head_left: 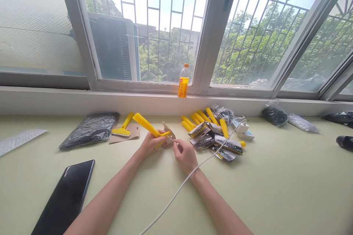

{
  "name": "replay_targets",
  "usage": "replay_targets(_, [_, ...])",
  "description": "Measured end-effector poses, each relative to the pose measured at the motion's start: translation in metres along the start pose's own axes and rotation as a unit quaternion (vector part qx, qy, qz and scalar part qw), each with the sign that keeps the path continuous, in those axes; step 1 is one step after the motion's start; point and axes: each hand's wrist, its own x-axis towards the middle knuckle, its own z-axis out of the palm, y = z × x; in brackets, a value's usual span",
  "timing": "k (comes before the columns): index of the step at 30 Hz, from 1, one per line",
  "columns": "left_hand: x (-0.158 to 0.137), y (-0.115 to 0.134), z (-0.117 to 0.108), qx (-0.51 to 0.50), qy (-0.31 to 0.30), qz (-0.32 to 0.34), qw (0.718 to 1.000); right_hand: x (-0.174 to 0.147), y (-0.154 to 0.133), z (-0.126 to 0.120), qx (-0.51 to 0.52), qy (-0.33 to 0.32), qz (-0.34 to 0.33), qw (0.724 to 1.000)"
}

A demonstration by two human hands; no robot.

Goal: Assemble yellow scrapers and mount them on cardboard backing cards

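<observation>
My left hand (150,144) is wrapped round a yellow scraper (145,123), its handle slanting up to the left. My right hand (185,155) is closed in a pinch on a thin metal rod (170,138) whose tip meets the scraper's head; what kind of tool it is cannot be made out. Brown cardboard (168,129) shows just behind the head. To the left, another yellow scraper (127,121) lies on a flat cardboard piece (134,132). Right of my hands is a pile of several yellow-handled scrapers (224,128) with black-and-white card sleeves (228,144).
A white cable (176,194) crosses over my right wrist towards a white charger (242,127). A black phone (66,198) lies front left, below a plastic-wrapped black bundle (89,130). An orange drink bottle (183,82) stands on the window ledge. Bagged items (274,114) lie at back right.
</observation>
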Motion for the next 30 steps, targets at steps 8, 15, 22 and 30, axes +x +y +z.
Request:
replay_targets(8, [0.002, -0.005, 0.0, 0.07, 0.077, 0.013, 0.994, 0.001, -0.001, 0.0, 0.003, -0.01, 0.025, 1.0])
replay_targets(15, [0.006, -0.017, 0.002, 0.063, 0.076, 0.022, 0.995, 0.002, 0.0, 0.001, -0.021, -0.005, 0.046, 0.999])
replay_targets(22, [0.006, -0.017, 0.001, 0.09, 0.051, 0.029, 0.994, 0.0, 0.004, 0.002, -0.012, -0.015, 0.028, 0.999])
replay_targets(30, [0.006, -0.015, 0.002, 0.083, 0.058, 0.028, 0.994, 0.0, 0.011, 0.004, -0.01, -0.009, -0.021, 1.0])
